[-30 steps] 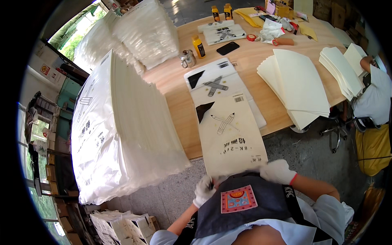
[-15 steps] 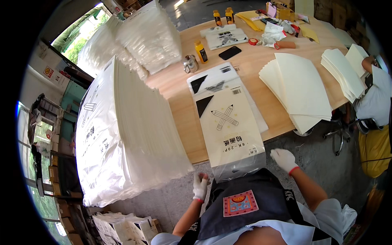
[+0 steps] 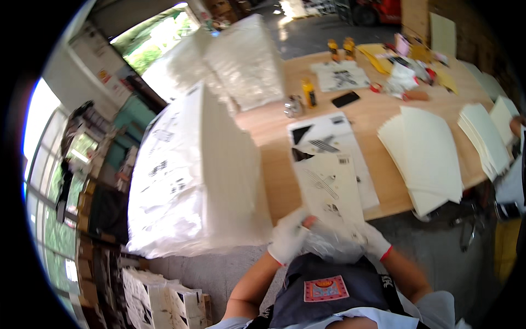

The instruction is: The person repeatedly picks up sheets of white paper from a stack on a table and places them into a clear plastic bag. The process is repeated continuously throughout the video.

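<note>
A cream paper pack [image 3: 334,189] with a crossed-pencils print sits in a clear plastic sleeve in front of me, its near end over the table edge. My left hand [image 3: 289,237], in a white glove with a bare fingertip showing, closes on the sleeve's near left side. At the near right corner my gloved right hand [image 3: 373,241] grips the pack's edge, its fingers partly hidden and blurred. Crumpled clear plastic [image 3: 331,244] bulges between the hands, close to my apron. Beneath the pack's far end lie more printed packs [image 3: 342,131].
A tall stack of bagged packs [image 3: 175,181] stands left, with wrapped bundles [image 3: 246,63] behind. Fanned cream sheets [image 3: 430,159] lie right, beside a smaller paper stack [image 3: 482,140] and another person's arm [image 3: 516,126]. A phone [image 3: 346,98], yellow bottle [image 3: 309,93] and metal jar [image 3: 293,106] stand farther back.
Both hands have come in from the sides onto the pack's near end. The plastic flap that hung flat is now bunched between them. The whole view has shifted.
</note>
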`<state>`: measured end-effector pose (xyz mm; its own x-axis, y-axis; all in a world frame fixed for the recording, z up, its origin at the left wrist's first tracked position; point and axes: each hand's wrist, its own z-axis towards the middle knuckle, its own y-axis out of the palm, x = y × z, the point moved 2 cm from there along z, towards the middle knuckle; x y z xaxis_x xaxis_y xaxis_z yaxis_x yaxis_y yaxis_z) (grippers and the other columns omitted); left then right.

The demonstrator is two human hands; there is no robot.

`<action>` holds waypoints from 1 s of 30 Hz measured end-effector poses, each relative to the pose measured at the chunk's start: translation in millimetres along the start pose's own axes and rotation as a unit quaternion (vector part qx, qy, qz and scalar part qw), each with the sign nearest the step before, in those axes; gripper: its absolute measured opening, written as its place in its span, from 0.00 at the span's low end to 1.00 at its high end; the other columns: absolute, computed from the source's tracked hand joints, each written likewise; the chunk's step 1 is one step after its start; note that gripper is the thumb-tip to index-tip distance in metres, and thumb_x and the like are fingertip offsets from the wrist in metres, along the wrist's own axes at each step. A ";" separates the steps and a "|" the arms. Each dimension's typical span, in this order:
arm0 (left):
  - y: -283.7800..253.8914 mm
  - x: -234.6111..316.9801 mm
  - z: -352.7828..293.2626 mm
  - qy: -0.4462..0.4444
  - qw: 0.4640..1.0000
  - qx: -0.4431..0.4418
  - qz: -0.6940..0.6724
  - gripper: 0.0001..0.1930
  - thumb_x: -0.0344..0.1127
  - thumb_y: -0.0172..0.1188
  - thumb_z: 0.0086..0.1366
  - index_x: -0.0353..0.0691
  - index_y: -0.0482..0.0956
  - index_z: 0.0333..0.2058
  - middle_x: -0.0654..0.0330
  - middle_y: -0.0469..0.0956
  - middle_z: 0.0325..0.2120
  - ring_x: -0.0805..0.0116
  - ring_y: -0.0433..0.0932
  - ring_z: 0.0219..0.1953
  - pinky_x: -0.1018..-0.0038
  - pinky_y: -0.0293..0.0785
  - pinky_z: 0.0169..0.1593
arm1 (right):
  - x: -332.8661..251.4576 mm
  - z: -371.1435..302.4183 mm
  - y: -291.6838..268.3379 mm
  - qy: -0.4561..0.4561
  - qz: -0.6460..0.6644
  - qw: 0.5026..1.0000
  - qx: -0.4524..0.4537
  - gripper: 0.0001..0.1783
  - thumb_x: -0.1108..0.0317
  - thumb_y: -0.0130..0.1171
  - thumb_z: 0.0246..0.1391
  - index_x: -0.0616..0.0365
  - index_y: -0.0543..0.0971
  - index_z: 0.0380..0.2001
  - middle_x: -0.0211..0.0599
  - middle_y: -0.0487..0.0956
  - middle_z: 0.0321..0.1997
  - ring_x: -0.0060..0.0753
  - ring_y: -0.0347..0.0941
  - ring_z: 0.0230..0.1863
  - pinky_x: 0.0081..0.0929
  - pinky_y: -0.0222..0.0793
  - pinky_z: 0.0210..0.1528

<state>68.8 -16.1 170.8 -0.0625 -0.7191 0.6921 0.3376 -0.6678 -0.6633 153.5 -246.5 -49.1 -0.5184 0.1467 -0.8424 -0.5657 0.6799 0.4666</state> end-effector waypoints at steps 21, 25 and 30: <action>-265.5 -126.4 -117.3 0.006 0.802 0.543 -0.249 0.19 0.41 0.45 0.70 0.34 0.66 0.52 0.58 0.73 0.42 0.73 0.71 0.37 0.76 0.68 0.45 | -248.7 117.5 326.3 -0.300 -0.468 0.814 -0.165 0.38 0.30 0.48 0.50 0.62 0.75 0.22 0.42 0.75 0.19 0.33 0.71 0.20 0.33 0.67 0.27; -111.6 -201.3 -149.0 -0.173 0.770 0.536 -0.298 0.22 0.43 0.45 0.66 0.34 0.63 0.54 0.54 0.70 0.42 0.62 0.71 0.42 0.65 0.71 0.44 | -148.8 96.4 266.9 -0.247 -0.537 0.772 -0.234 0.31 0.35 0.46 0.54 0.52 0.78 0.37 0.42 0.80 0.33 0.43 0.76 0.34 0.35 0.69 0.38; 111.4 -240.4 -173.8 -0.302 0.915 -0.058 -0.259 0.08 0.34 0.54 0.62 0.39 0.77 0.38 0.61 0.77 0.31 0.72 0.75 0.34 0.73 0.72 0.40 | -21.8 45.3 125.1 -0.081 -0.580 0.795 -0.159 0.27 0.39 0.45 0.56 0.50 0.78 0.39 0.43 0.80 0.35 0.46 0.76 0.38 0.39 0.68 0.42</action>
<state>-41.8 48.9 -119.0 0.3574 -0.0852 0.9301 0.3054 -0.9304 -0.2026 123.1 -132.1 15.5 0.5453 -0.3390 -0.7666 -0.7495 0.2123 -0.6270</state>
